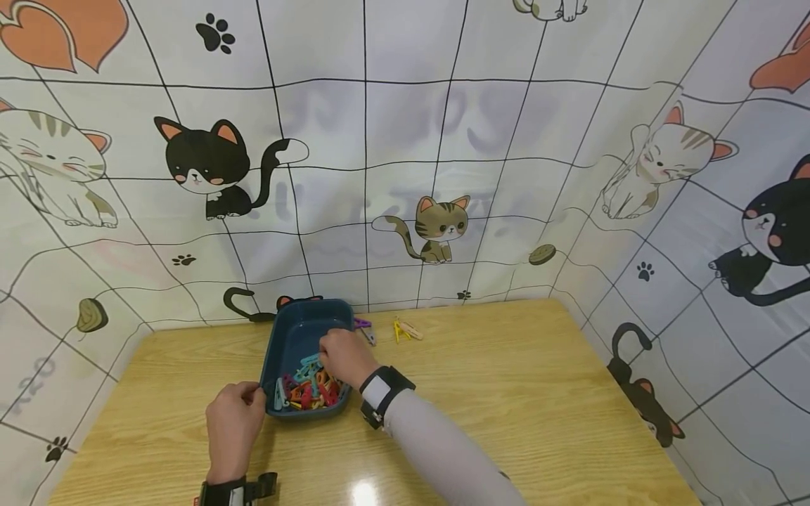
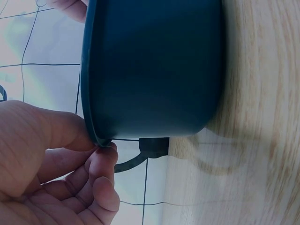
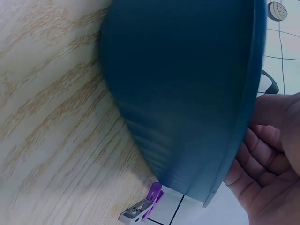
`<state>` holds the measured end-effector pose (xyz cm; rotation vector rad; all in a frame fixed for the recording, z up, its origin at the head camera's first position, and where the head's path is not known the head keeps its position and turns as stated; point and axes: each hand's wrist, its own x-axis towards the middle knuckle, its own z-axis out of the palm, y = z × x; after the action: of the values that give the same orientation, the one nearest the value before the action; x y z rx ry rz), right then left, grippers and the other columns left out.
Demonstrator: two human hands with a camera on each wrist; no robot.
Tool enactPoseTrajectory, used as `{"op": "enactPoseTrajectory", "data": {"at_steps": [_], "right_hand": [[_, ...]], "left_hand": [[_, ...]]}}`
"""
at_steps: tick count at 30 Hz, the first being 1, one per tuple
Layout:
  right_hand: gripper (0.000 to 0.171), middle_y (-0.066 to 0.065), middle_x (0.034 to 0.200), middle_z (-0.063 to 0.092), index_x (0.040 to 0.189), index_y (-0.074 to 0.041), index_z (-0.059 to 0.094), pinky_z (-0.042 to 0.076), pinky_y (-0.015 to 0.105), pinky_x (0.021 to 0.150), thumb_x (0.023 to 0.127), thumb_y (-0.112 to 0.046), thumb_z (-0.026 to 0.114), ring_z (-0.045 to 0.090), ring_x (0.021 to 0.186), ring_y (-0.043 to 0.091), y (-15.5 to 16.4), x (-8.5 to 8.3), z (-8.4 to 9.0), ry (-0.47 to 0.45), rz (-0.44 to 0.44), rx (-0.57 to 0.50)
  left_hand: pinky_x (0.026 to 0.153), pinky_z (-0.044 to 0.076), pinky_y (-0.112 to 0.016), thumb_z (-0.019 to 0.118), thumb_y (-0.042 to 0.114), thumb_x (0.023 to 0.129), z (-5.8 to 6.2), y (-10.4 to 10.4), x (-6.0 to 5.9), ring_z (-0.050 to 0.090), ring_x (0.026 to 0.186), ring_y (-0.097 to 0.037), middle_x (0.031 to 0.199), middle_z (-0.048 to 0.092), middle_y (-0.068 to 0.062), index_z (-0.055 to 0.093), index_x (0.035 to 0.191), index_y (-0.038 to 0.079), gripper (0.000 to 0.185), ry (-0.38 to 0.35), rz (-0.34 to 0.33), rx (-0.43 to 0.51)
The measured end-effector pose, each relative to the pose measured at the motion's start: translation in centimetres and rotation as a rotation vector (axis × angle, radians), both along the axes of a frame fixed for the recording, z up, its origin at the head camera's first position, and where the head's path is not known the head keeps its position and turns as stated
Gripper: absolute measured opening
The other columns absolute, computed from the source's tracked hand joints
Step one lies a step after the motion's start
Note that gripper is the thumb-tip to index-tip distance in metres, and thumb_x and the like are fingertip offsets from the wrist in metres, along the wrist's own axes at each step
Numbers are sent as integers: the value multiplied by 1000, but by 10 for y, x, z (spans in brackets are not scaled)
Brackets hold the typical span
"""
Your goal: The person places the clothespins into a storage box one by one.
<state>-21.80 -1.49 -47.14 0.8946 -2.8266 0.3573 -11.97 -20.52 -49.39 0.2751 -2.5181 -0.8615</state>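
A dark blue plastic bin (image 1: 292,337) stands on the table, with several small colored clothespins (image 1: 309,388) heaped in its near half. My left hand (image 1: 233,427) is at the bin's near left corner; in the left wrist view, thumb and fingers pinch its rim (image 2: 87,93). Over the bin's right wall, my right hand (image 1: 348,358) reaches inside, above the clothespins. The right wrist view shows that hand (image 3: 272,154) beyond the rim, its fingertips hidden behind the wall, so whether it holds a clothespin cannot be seen.
Just right of the bin lie a purple clothespin (image 1: 363,323) and a grey one (image 1: 370,337). Farther right are a yellow clothespin (image 1: 399,330) and a beige one (image 1: 412,330). Cat-patterned sheeting (image 1: 405,140) rises behind the wooden table (image 1: 506,393) and along its sides.
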Motion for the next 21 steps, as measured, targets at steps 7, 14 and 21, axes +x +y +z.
{"op": "enactPoseTrajectory", "data": {"at_steps": [7, 14, 21], "right_hand": [[18, -5, 77, 60, 83, -13, 76, 39, 16, 59, 98, -13, 66, 49, 66, 4, 12, -2, -1, -34, -6, -122], [13, -2, 85, 70, 89, -11, 80, 52, 20, 74, 97, -15, 70, 63, 78, 8, 31, -1, 1, 11, -54, -241], [11, -1, 86, 70, 89, -10, 77, 51, 22, 69, 97, -15, 71, 66, 79, 12, 50, -3, -1, -2, -97, -380]], "left_hand": [[60, 50, -49, 65, -2, 85, 0, 1, 0, 63, 65, -32, 76, 67, -19, 76, 89, -11, 16, -5, 5, 8], [60, 50, -48, 64, -2, 85, -1, 1, 0, 63, 65, -32, 74, 67, -18, 76, 89, -11, 15, 2, 5, 12], [59, 50, -48, 64, -2, 85, -1, 1, 0, 63, 64, -32, 74, 67, -19, 76, 88, -11, 15, 16, 0, 1]]}}
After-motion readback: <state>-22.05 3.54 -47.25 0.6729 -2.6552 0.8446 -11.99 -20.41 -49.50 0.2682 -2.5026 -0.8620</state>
